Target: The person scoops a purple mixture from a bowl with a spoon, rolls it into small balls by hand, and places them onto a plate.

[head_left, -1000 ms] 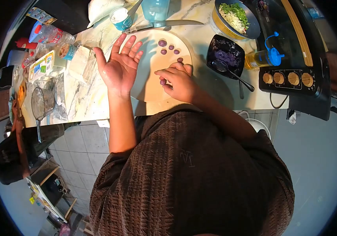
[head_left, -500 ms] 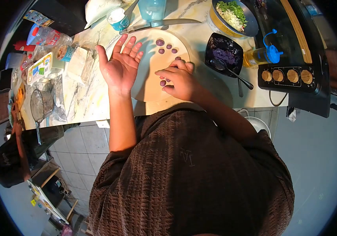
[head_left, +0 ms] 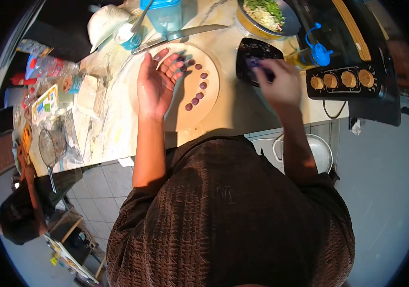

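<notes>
Several small purple balls [head_left: 203, 86] lie in a curved row on a round pale board [head_left: 211, 98]. My left hand [head_left: 157, 88] is held palm up over the board's left side, its fingers loosely spread and nothing in the palm. My right hand [head_left: 277, 81] is over the right edge of a black square bowl [head_left: 243, 52] with purple mash in it. The right hand is smeared by motion, thumb and fingertips near each other above the mash; whether anything is between them I cannot make out.
A long knife [head_left: 199, 30] lies behind the board, beside a blue container [head_left: 164, 16]. A bowl of chopped greens [head_left: 266, 16] stands at the back. Right: oil bottle [head_left: 300, 58], stove knobs [head_left: 349, 79]. Left: strainer [head_left: 51, 146], plastic bottle [head_left: 51, 68]. Another person's arm [head_left: 33, 191] shows far left.
My right hand has moved from the balls on the board rightward to the black bowl, uncovering the row of balls. My left hand stays palm up. The view has shifted slightly.
</notes>
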`<state>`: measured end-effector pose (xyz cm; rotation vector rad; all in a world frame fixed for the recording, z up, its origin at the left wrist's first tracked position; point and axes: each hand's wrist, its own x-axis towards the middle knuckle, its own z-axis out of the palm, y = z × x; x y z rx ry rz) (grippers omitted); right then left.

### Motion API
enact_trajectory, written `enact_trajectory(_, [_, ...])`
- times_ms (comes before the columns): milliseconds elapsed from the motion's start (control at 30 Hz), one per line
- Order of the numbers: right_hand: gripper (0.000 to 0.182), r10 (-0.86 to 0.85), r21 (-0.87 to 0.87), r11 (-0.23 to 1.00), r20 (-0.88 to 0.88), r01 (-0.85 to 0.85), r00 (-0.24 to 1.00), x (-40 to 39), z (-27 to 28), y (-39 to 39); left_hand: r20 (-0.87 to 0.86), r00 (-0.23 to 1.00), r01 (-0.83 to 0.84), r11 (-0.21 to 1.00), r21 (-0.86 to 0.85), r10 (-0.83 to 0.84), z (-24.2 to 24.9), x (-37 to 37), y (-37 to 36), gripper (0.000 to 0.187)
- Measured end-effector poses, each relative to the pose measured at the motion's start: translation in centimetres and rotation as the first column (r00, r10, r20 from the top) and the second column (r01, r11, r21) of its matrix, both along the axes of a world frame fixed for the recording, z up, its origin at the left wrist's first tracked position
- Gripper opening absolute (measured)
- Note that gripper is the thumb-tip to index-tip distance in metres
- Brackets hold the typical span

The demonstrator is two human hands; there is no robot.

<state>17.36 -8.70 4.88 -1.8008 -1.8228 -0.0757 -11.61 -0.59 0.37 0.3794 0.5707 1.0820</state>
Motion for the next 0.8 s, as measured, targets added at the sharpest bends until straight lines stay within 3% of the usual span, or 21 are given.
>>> enact_trajectory(67, [0.037,-0.186,-0.042,0.979,0.224,0.2,0.957,3.7,-0.4,-1.2,-0.056,0.998,-0.005,1.0,-0.031,0.003,1.5,2.6,-0.2,0.046])
enact_trajectory(100, [0.037,-0.208,-0.041,0.974,0.223,0.223,0.952,4.1,-0.4,-1.6,-0.17,0.985,0.029,0.999,-0.016,-0.032,1.4,3.5,0.0,0.043])
enact_trajectory(133, [0.041,-0.275,-0.194,0.927,0.227,0.32,0.934,4.4,-0.4,-2.1,-0.282,0.957,0.065,0.998,-0.001,-0.063,1.5,4.4,0.3,0.04])
enact_trajectory(167, [0.046,-0.338,-0.342,0.849,0.237,0.403,0.911,4.8,-0.4,-2.5,-0.348,0.925,0.161,0.987,-0.006,-0.152,1.7,5.1,0.2,0.041])
enact_trajectory(200, [0.046,-0.359,-0.34,0.84,0.236,0.422,0.903,5.0,-0.6,-2.7,-0.349,0.921,0.183,0.983,-0.003,-0.172,2.4,6.0,0.3,0.041])
enact_trajectory(267, [0.048,-0.265,-0.561,0.759,0.195,0.329,0.944,4.9,-0.9,-2.8,-0.659,0.699,0.325,0.944,-0.054,-0.279,3.8,7.7,0.4,0.041])
enact_trajectory(300, [0.036,-0.253,-0.514,0.794,0.209,0.326,0.945,4.1,-0.5,-2.8,-0.716,0.658,0.35,0.937,0.016,-0.234,3.7,8.6,0.6,0.034])
enact_trajectory(333, [0.036,-0.269,-0.515,0.787,0.208,0.339,0.94,3.6,-0.1,-2.7,-0.717,0.653,0.367,0.93,0.015,-0.246,2.8,9.3,1.1,0.034])
enact_trajectory(400, [0.018,-0.169,-0.537,0.809,0.18,0.241,0.969,2.8,0.4,-2.6,-0.708,0.699,0.432,0.846,0.311,-0.096,0.3,10.6,1.8,0.026])
enact_trajectory(500, [0.014,-0.099,-0.391,0.895,0.293,0.214,0.951,2.3,0.4,-3.1,-0.705,0.69,0.489,0.823,0.289,-0.163,-1.2,11.7,2.1,0.019])
enact_trajectory(600, [0.011,-0.18,-0.269,0.928,0.286,0.26,0.941,3.0,1.7,-3.4,-0.739,0.649,0.558,0.772,0.303,-0.179,-1.7,12.5,1.8,0.015])
enact_trajectory(700, [0.01,-0.182,-0.196,0.95,0.287,0.244,0.941,3.8,1.4,-3.0,-0.791,0.587,0.587,0.764,0.267,-0.175,-1.8,12.6,1.4,0.018])
enact_trajectory(800, [0.01,-0.114,-0.246,0.945,0.367,0.215,0.923,3.3,1.3,-2.9,-0.827,0.537,0.598,0.766,0.236,-0.165,-1.3,12.5,1.3,0.02])
